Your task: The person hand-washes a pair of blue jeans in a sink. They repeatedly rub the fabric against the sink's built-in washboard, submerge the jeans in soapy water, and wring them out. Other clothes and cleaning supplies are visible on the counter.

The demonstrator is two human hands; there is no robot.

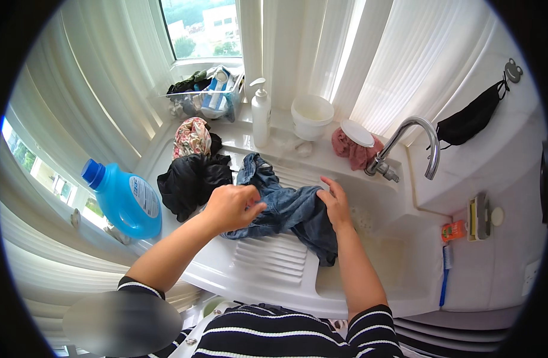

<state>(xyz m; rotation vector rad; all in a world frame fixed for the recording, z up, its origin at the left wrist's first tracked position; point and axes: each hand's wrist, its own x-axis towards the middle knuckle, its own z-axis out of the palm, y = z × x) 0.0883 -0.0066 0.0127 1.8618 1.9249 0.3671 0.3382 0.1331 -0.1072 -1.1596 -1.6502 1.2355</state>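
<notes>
Denim garment [313, 222] draped across the washboard ridges [273, 261], over the left edge of the basin [418, 232]

Right hand [336, 206] spread against the denim; left hand [231, 209] curled above it, whether pinching cloth I cannot tell; ridges probably support it while drips reach the basin; blue jug [126, 200] near the left edge of the sink [211, 262]
</notes>
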